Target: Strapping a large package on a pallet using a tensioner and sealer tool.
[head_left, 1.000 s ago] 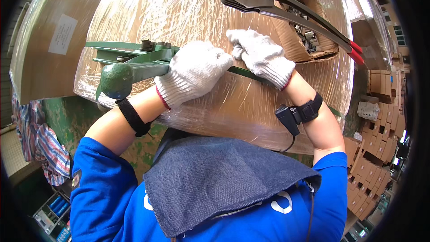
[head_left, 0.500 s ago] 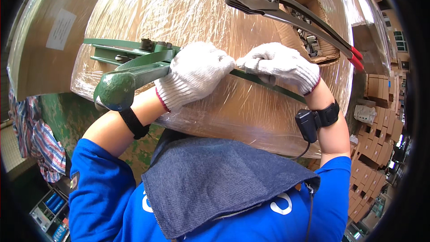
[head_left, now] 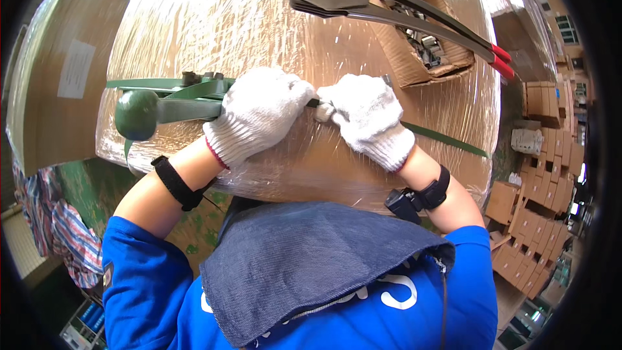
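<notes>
Fingers of left hand (head_left: 259, 113) close around green strap tensioner (head_left: 165, 107); right hand (head_left: 366, 116) fingers pinch green strap (head_left: 440, 139) just beside them on wrapped carton (head_left: 259, 19).

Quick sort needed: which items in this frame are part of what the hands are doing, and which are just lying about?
In use:
- left hand on the green strapping tensioner
- right hand on the green strap
- film-wrapped carton under both

Lying about:
- long-handled crimping tool with red grips
- small open box of metal clips
- stacked cartons, far right
</notes>
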A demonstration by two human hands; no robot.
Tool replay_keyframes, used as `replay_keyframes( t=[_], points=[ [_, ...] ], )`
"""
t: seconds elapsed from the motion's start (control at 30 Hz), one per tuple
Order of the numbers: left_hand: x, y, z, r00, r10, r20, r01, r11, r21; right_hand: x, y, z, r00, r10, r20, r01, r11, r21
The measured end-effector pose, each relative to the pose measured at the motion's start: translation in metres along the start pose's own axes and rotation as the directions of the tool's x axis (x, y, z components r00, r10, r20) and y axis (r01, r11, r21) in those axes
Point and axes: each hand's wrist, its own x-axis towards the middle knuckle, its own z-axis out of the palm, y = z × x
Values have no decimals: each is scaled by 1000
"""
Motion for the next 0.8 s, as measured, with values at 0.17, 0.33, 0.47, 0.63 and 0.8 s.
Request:
replay_keyframes(
  t=[0.17, 0.33, 0.47, 0.63, 0.8],
  points=[
    [7, 3, -11, 1000, -12, -5, 12, 998, -60, -17, 37, -27, 978, 26, -207, -25, 1000, 9],
    [36, 37, -24, 956, -55, 289, 25, 994, 105, -23, 45, -24, 984, 174, 38, -157, 948, -278],
    [26, 19, -13, 981, 24, 194, -38, 997, 67, -20, 58, -18, 981, 163, 101, -146, 977, -155],
    [12, 12, -17, 986, -43, 162, 16, 987, 163, -17, 63, -20, 962, 271, 38, -274, 950, 148],
    [10, 3, -9, 996, 8, 89, -16, 996, 87, -14, 56, -12, 954, 270, -133, -222, 930, 293]
  ],
)
